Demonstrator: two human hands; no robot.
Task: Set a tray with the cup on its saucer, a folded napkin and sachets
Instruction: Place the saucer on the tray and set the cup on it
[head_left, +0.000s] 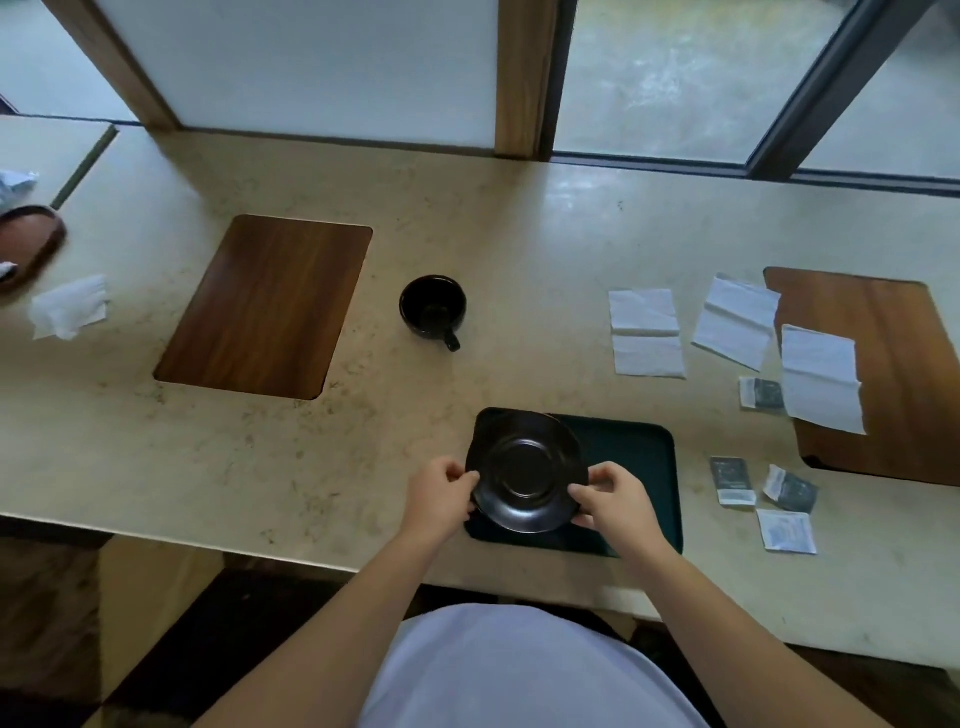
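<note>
A black saucer (525, 470) is held over the left half of a dark green tray (641, 467) near the counter's front edge. My left hand (441, 491) grips its left rim and my right hand (608, 493) grips its right rim. A black cup (432, 307) stands empty on the counter behind the tray, handle toward me. Three white napkins (645, 332) (736, 319) (821, 379) lie unfolded to the right. Several sachets (732, 480) (789, 489) (786, 531) (761, 395) lie right of the tray.
A wooden placemat (265, 306) lies at the left of the beige counter, another (893, 374) at the far right. A crumpled napkin (67, 306) and a small oval wooden tray (31, 244) sit at the far left. Windows stand behind.
</note>
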